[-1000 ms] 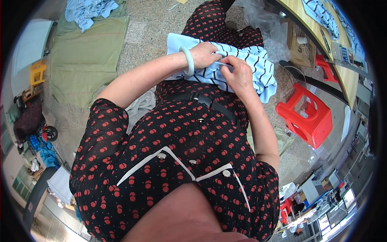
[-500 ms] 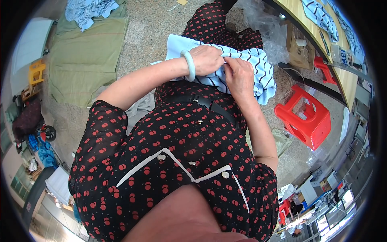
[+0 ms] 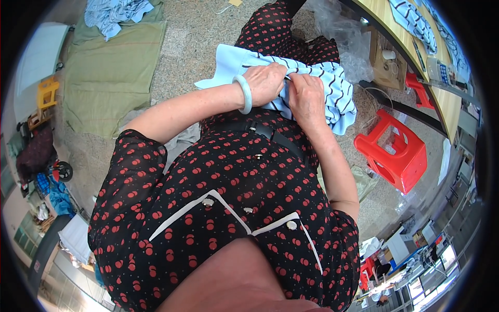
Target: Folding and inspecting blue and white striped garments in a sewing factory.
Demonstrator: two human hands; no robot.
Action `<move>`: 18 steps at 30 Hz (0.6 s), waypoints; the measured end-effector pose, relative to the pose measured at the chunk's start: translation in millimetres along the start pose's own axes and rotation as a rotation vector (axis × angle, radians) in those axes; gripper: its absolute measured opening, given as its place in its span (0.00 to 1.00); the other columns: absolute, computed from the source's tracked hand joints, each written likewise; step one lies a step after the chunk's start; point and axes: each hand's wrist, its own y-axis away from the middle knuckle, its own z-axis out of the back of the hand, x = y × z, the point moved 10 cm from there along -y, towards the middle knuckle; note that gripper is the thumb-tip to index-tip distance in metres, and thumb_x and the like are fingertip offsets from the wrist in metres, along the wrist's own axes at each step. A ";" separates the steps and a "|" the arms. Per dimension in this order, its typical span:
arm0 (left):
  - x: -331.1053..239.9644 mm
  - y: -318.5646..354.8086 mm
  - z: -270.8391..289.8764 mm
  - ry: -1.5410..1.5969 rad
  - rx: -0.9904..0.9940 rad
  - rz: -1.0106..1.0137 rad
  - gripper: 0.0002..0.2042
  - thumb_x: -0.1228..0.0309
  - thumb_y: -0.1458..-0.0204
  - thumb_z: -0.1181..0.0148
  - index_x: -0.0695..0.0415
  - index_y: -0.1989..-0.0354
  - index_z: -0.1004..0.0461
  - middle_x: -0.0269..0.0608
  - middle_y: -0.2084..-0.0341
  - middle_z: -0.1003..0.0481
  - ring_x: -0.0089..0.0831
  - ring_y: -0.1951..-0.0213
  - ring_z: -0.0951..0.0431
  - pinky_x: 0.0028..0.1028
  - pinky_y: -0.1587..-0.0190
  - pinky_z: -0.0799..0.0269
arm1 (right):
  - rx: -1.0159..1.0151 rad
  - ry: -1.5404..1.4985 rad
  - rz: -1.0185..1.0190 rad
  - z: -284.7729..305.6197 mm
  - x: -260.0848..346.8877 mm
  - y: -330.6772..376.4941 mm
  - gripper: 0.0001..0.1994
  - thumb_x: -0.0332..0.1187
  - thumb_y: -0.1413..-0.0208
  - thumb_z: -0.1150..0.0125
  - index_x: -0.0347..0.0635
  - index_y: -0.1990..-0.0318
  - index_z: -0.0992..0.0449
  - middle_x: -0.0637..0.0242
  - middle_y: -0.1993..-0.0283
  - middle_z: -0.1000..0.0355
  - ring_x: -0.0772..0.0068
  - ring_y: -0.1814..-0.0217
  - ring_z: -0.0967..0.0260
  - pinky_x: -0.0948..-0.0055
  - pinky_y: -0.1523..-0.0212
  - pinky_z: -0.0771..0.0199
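Observation:
Across my lap lies a light blue cloth [image 3: 338,96] with dark wavy stripes, bunched up on the right and with a plain flap [image 3: 224,62] spread toward the left. My left hand [image 3: 265,83], with a pale green bangle [image 3: 243,94] on its wrist, is closed on the cloth near its middle. Right beside it, my right hand [image 3: 307,99] pinches the same cloth between thumb and fingers. The two hands almost touch. Whatever small detail sits between the fingertips is hidden.
A red plastic stool [image 3: 400,156] stands to the right, near a wooden-topped table [image 3: 442,93] bearing more striped cloth. At the far left a green sheet [image 3: 112,78] covers the floor, with a heap of striped cloth [image 3: 117,15] on it. Clear plastic wrap [image 3: 338,36] lies ahead.
My left hand has shifted slightly left and down with the wrist lowered, uncovering more of the cloth's left flap. My right hand stays almost in place, still pinching the cloth.

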 end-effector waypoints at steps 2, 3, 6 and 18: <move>0.2 0.3 3.2 0.017 -0.010 0.003 0.08 0.72 0.53 0.57 0.65 0.71 0.36 0.53 0.75 0.32 0.49 0.71 0.30 0.41 0.69 0.35 | -0.011 -0.065 -0.064 -0.1 -7.0 0.6 0.04 0.24 0.58 0.49 0.36 0.72 0.29 0.59 0.76 0.34 0.59 0.71 0.36 0.66 0.65 0.40; 0.6 1.0 5.4 0.035 -0.022 0.009 0.08 0.72 0.54 0.57 0.65 0.71 0.36 0.53 0.75 0.32 0.49 0.71 0.30 0.41 0.69 0.35 | -0.011 -0.065 -0.064 0.8 -6.9 -0.5 0.04 0.24 0.58 0.49 0.36 0.72 0.29 0.59 0.76 0.34 0.59 0.71 0.36 0.66 0.65 0.40; 0.3 1.4 10.1 0.069 -0.062 -0.020 0.07 0.72 0.54 0.57 0.64 0.72 0.36 0.52 0.76 0.32 0.49 0.71 0.30 0.40 0.69 0.35 | 0.010 -0.165 -0.118 0.9 -12.6 -4.0 0.05 0.24 0.58 0.49 0.35 0.72 0.29 0.57 0.74 0.32 0.59 0.70 0.35 0.66 0.64 0.39; -34.4 19.0 71.0 0.531 0.244 -0.171 0.10 0.68 0.52 0.55 0.64 0.75 0.37 0.42 0.86 0.37 0.31 0.81 0.36 0.31 0.77 0.41 | 0.327 -0.969 -0.527 12.7 1.9 -12.2 0.06 0.26 0.54 0.45 0.35 0.68 0.29 0.78 0.74 0.33 0.88 0.73 0.40 0.86 0.72 0.40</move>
